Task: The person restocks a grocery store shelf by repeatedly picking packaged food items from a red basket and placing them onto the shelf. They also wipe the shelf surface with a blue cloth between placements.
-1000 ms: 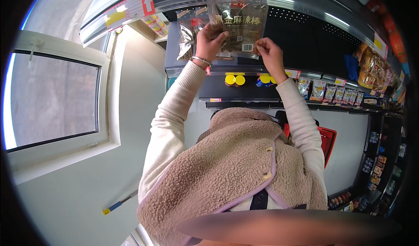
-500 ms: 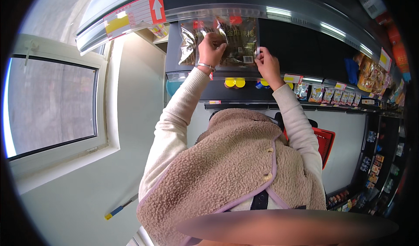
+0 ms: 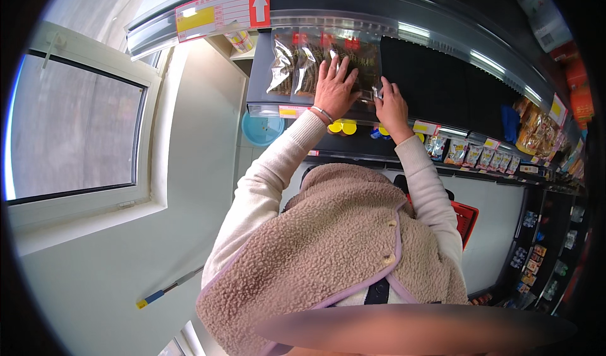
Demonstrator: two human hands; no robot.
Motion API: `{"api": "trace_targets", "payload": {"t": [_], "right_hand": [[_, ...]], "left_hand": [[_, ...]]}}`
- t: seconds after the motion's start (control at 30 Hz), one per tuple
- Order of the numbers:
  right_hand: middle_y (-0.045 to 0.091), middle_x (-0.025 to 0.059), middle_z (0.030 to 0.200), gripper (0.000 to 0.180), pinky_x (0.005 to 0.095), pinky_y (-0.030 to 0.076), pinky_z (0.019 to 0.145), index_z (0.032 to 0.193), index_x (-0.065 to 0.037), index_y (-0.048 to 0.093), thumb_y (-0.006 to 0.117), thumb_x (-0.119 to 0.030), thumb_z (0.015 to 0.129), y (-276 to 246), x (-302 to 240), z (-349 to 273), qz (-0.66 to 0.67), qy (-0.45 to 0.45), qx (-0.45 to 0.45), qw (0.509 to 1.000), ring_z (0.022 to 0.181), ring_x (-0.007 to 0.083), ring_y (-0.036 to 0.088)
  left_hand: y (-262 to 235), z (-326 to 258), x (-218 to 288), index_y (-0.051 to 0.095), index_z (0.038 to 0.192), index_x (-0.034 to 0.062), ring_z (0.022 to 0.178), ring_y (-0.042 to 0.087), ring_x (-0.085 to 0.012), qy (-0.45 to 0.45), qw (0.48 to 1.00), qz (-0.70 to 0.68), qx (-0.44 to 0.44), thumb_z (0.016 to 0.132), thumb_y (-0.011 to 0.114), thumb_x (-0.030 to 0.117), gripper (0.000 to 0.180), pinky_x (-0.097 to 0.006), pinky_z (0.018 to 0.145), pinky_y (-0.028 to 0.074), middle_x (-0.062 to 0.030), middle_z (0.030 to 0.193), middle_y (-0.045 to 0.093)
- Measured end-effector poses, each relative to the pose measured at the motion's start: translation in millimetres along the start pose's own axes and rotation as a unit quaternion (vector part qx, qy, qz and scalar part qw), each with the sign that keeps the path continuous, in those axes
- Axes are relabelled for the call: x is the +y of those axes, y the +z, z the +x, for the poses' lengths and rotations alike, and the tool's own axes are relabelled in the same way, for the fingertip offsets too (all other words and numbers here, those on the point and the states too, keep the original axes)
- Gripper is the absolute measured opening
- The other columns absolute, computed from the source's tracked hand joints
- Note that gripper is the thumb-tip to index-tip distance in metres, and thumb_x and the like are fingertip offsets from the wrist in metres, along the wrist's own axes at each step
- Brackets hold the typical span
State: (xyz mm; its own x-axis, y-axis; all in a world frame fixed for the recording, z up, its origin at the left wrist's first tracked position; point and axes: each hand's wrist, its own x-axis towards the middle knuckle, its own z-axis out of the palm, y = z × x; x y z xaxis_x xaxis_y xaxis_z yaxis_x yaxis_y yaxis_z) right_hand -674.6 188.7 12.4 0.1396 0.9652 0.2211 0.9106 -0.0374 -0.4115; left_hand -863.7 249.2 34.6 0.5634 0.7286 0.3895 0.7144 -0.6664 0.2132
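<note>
Clear plastic packets of dark, stick-like food (image 3: 283, 69) with red marks at the top lie overlapped in a row on a dark shelf (image 3: 429, 72). My left hand (image 3: 336, 91) rests on the right part of this row, its fingers spread over the front packet. At the right edge of that packet, my right hand (image 3: 392, 108) has its fingers stretched out, the fingertips touching or just beside the edge. Neither hand grips anything. Part of the front packet is hidden under my left hand.
A shelf rail with a price tag (image 3: 222, 14) runs above my hands. Yellow-lidded containers (image 3: 341, 127) and small snack bags (image 3: 457, 152) sit below. A light-blue basin (image 3: 263, 129) is by the wall; a red basket (image 3: 466, 222) stands at lower right. A window (image 3: 82, 125) is left.
My left hand has gone from closed fingers on the packets to lying spread on the front one. My right hand's fingers have straightened at the packet's edge. The view has shifted slightly.
</note>
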Motion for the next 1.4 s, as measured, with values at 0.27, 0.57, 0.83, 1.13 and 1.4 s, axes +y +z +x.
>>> {"api": "trace_targets", "payload": {"t": [0.27, 0.57, 0.83, 1.13, 1.4], "right_hand": [[0.057, 0.0158, 0.115, 0.053, 0.0442, 0.055, 0.079, 0.133, -0.005, 0.052, 0.069, -0.016, 0.085, 1, 2, -3, 0.004, 0.011, -0.017, 1.000, 0.096, 0.0368, 0.065], [0.059, 0.0127, 0.104, 0.047, 0.0384, 0.055, 0.079, 0.125, -0.006, 0.059, 0.074, -0.004, 0.081, -10, 19, -12, 0.129, -0.018, -0.022, 0.991, 0.088, 0.0284, 0.066], [0.063, 0.0097, 0.103, 0.044, 0.0318, 0.054, 0.075, 0.124, -0.006, 0.061, 0.070, 0.004, 0.083, -29, 16, -18, 0.248, -0.010, -0.032, 0.968, 0.081, 0.0209, 0.065], [0.064, 0.0052, 0.097, 0.025, 0.0263, 0.052, 0.078, 0.118, -0.005, 0.062, 0.060, -0.001, 0.093, -35, 58, -172, 0.377, 0.129, 0.087, 0.913, 0.085, 0.0118, 0.061], [0.067, 0.0090, 0.079, 0.023, 0.0310, 0.050, 0.056, 0.108, 0.002, 0.067, 0.068, -0.007, 0.086, 39, 194, -389, 0.492, 0.607, 0.276, 0.560, 0.066, 0.0181, 0.065]], "left_hand": [[10, -3, -3, 0.047, 0.144, 0.0172, 0.143, 0.031, -0.0410, -0.009, 0.999, 0.023, -0.022, 0.090, 0.064, 0.042, 0.062, -0.059, 0.117, 0.019, -0.0148, 0.156, 0.034], [11, -3, -4, 0.043, 0.148, 0.0174, 0.142, 0.031, -0.0418, 0.009, 0.998, 0.047, -0.035, 0.082, 0.071, 0.051, 0.078, -0.060, 0.116, 0.019, -0.0158, 0.157, 0.033], [6, 1, 0, 0.042, 0.148, 0.0170, 0.144, 0.028, -0.0406, -0.004, 0.996, 0.048, -0.080, 0.075, 0.078, 0.056, 0.091, -0.060, 0.118, 0.016, -0.0149, 0.157, 0.031], [-11, -26, 17, 0.044, 0.146, 0.0122, 0.139, 0.035, -0.0430, 0.042, 0.999, -0.002, 0.010, 0.078, 0.081, 0.040, 0.082, -0.060, 0.116, 0.019, -0.0156, 0.148, 0.045], [22, -75, 114, 0.059, 0.126, 0.0019, 0.129, 0.047, -0.0403, 0.178, 0.964, -0.195, -0.029, 0.082, 0.072, 0.019, 0.049, -0.055, 0.109, 0.032, -0.0200, 0.136, 0.055]]}}
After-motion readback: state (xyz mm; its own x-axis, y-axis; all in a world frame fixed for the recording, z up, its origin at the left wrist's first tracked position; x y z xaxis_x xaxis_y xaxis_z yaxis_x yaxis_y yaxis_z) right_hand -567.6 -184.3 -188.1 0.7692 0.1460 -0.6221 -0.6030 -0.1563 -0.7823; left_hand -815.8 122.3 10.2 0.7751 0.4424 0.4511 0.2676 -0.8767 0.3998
